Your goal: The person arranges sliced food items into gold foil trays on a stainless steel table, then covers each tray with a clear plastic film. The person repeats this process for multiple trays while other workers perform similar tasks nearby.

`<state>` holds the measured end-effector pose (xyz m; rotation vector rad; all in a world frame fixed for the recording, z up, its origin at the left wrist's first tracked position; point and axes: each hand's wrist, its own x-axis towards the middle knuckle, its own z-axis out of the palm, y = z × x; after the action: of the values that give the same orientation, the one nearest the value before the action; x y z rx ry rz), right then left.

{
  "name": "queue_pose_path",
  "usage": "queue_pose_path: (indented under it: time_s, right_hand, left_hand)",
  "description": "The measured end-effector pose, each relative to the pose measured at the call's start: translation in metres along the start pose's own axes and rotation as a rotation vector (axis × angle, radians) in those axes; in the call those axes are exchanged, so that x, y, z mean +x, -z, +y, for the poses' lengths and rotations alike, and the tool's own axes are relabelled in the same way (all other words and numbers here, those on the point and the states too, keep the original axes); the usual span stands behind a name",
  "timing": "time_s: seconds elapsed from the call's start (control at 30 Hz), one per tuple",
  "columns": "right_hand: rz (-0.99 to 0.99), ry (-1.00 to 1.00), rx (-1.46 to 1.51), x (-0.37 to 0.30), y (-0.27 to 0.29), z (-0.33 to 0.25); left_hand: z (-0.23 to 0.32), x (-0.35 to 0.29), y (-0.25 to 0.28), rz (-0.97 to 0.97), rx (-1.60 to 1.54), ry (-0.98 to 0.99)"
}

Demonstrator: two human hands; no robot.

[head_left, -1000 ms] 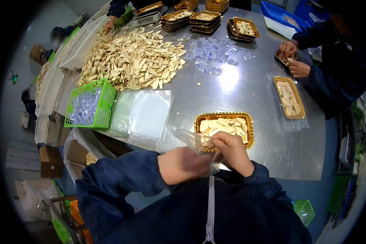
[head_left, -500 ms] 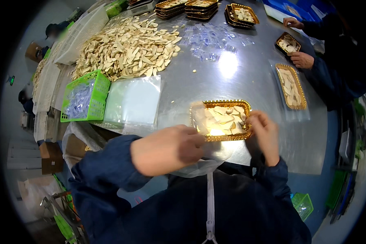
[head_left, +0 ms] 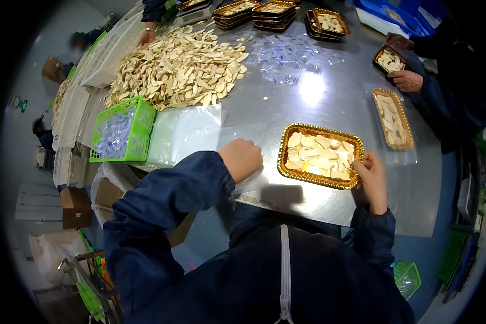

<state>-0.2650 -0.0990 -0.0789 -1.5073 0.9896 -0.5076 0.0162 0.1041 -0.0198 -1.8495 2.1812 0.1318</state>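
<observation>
In my right hand [head_left: 371, 175], thumb and fingers pinch the right rim of a gold-brown plastic tray [head_left: 284, 171] with a beaded edge. Pale slices [head_left: 321, 154], which look like dried mushroom, lie in it. The tray is tilted slightly near the table's front edge. My left hand [head_left: 242, 160] is closed, to the left of the tray and apart from it. Thin clear plastic bag film [head_left: 248, 186] shows just below that hand; its fingertips are mostly hidden. Left of it lies a stack of clear flat bags [head_left: 186, 129], beside a green basket [head_left: 140, 129] of small clear packets.
A large heap of slices [head_left: 178, 67] covers the table's [head_left: 275, 116] far left. Loose packets [head_left: 289, 54] lie in the middle, with stacked filled trays [head_left: 275, 15] behind. A bagged tray [head_left: 392, 119] lies right, near a co-worker's hands [head_left: 407, 81] holding another tray. Another person's hand [head_left: 147, 36] reaches the heap.
The tray has shifted right and its left end is now uncovered by plastic film. My left hand has drawn back from it, leftward and up. Another person's hand has appeared at the heap.
</observation>
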Motion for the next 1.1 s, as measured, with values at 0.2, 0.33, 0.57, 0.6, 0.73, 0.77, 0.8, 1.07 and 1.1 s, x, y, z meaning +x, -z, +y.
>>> queue_pose_path:
  time_s: [0.2,0.33,0.57,0.6,0.73,0.77,0.8,1.07,1.1]
  right_hand:
    - [0.012,0.034,0.09,-0.011,0.008,-0.016]
    - [-0.022,0.037,0.018,-0.011,0.006,-0.014]
    - [-0.179,-0.016,0.119,-0.012,-0.011,-0.011]
    - [-0.202,-0.022,0.133,-0.012,-0.016,-0.011]
    - [-0.295,-0.047,0.202,-0.011,-0.033,-0.005]
    - [-0.311,-0.059,0.223,-0.012,-0.038,-0.003]
    - [-0.33,-0.068,0.246,-0.012,-0.044,-0.002]
    - [-0.514,-0.046,0.157,-0.015,-0.06,0.005]
    - [-0.526,0.058,0.01,-0.013,-0.056,0.008]
  left_hand:
    - [-0.012,0.043,0.011,-0.267,-0.341,-0.084]
    - [-0.012,0.053,0.014,-0.238,-0.437,-0.121]
    - [-0.005,0.056,0.015,-0.153,-0.498,-0.18]
    - [-0.003,0.056,0.017,-0.147,-0.493,-0.197]
    - [0.006,0.066,0.013,-0.084,-0.527,-0.328]
    - [0.011,0.068,0.016,-0.065,-0.539,-0.332]
    - [0.016,0.069,0.021,-0.047,-0.549,-0.331]
    - [0.056,0.099,0.031,0.053,-0.726,-0.535]
    - [0.058,0.104,0.029,0.089,-0.747,-0.586]
